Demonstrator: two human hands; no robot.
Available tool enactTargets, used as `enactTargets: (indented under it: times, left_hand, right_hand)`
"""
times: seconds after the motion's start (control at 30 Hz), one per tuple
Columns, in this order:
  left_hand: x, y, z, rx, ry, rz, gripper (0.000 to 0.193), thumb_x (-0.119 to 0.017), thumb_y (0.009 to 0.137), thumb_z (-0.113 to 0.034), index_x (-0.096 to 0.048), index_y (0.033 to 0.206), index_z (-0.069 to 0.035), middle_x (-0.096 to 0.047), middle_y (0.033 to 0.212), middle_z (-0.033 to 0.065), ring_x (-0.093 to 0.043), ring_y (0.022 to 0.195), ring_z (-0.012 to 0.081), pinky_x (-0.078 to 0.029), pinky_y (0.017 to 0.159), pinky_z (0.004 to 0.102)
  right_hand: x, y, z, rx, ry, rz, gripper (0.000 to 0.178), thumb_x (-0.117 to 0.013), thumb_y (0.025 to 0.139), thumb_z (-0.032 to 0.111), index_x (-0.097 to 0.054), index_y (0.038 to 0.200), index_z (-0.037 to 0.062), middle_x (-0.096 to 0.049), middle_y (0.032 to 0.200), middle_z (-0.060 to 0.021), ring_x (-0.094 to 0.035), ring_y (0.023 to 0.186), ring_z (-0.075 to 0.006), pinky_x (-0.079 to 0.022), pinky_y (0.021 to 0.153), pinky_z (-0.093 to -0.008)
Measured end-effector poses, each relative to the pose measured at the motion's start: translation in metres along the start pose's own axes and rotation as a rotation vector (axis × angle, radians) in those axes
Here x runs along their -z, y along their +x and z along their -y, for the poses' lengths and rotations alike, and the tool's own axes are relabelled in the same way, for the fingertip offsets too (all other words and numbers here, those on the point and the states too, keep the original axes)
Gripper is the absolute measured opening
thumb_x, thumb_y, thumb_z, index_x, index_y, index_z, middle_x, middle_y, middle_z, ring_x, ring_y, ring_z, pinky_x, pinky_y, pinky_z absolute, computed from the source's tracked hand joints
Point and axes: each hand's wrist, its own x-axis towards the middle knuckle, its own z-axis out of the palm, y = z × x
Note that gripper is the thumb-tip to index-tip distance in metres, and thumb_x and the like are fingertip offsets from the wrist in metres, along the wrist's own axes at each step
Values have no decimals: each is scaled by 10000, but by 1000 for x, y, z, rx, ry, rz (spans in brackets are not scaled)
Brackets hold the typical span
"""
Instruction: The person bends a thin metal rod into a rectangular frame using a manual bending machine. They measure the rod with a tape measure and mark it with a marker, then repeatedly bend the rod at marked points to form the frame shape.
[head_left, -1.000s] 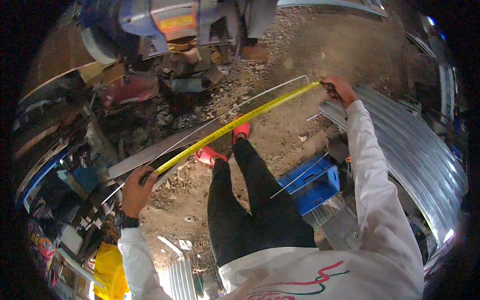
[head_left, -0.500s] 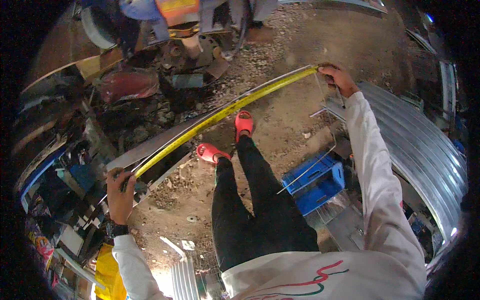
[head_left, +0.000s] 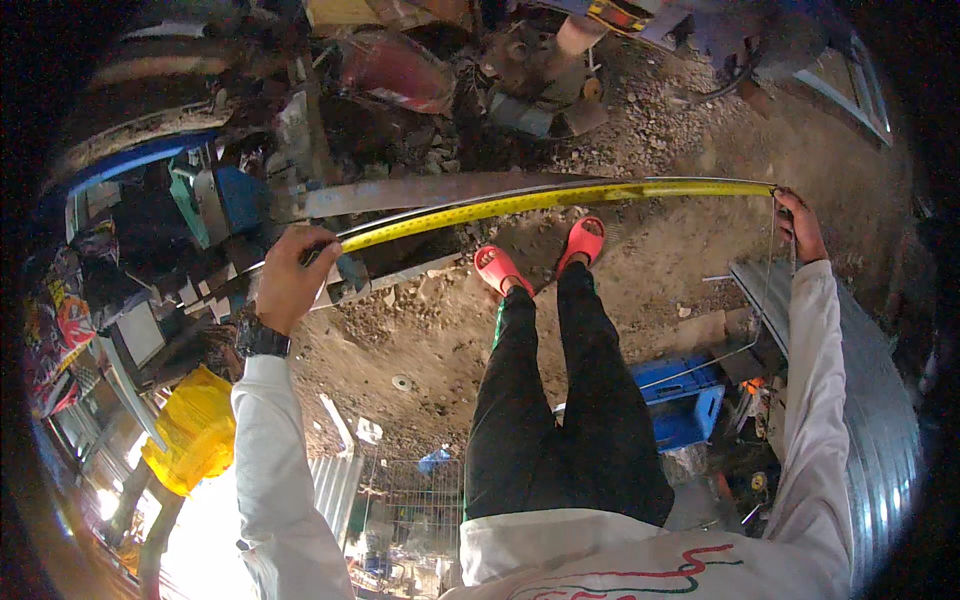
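A yellow measuring tape (head_left: 540,201) stretches between my hands, bowed slightly, with a thin dark rod (head_left: 395,221) running alongside it. My left hand (head_left: 290,278), with a dark watch at the wrist, pinches the tape's left end between thumb and fingers. At the far right end, my right hand (head_left: 803,226) is closed on the tape, its fingers partly hidden. A thin bent wire (head_left: 768,270) hangs down from beside the right hand; whether the hand holds it too, I cannot tell.
A long flat grey strip (head_left: 430,190) lies beyond the tape. Corrugated metal sheets (head_left: 880,430) are at the right, near a blue crate (head_left: 690,410). A yellow bag (head_left: 195,430) and cluttered scraps are at the left. Rubble (head_left: 670,105) covers ground ahead.
The view has turned, and the tape now runs closer to level across it. Both hands keep their hold on its ends.
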Motion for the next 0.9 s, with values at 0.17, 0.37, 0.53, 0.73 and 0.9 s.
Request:
enactTargets:
  times: [0.17,0.37,0.53,0.73,0.9]
  left_hand:
    - [-3,1,26,15,14,22,308,-713,864,-241,-665,1075,-21,-679,1046,159,-654,969,294,-493,888,359]
    - [2,2,33,-37,42,40,297,-665,872,-297,-690,1051,-61,-665,1091,177,-630,1021,361,-485,908,397]
    - [2,0,50,24,87,28,301,-672,859,-283,-688,1058,-57,-661,1096,184,-628,1023,364,-486,913,394]
    - [4,0,61,-125,111,22,300,-687,849,-282,-675,1047,-57,-659,1070,173,-633,1003,365,-495,888,401]
    - [10,-3,55,-45,105,-14,289,-696,841,-281,-675,1033,-67,-663,1047,146,-638,981,352,-501,872,403]
  right_hand:
    - [-13,-11,14,2,-5,-59,236,-679,872,361,-594,920,147,-459,714,70,-388,482,-39,-289,405,-233]
    - [0,-6,8,5,-28,-77,238,-679,879,360,-618,976,152,-474,723,67,-386,472,-32,-271,400,-218]
    - [-3,0,6,-11,-60,-110,241,-694,869,358,-623,975,154,-471,708,68,-391,469,-41,-284,413,-229]
    - [2,6,4,-34,-110,-159,250,-708,857,354,-645,988,150,-477,700,66,-404,475,-57,-309,426,-246]
    - [-7,-4,11,-48,-123,-195,226,-693,866,342,-638,969,148,-490,711,61,-417,486,-61,-309,417,-245]
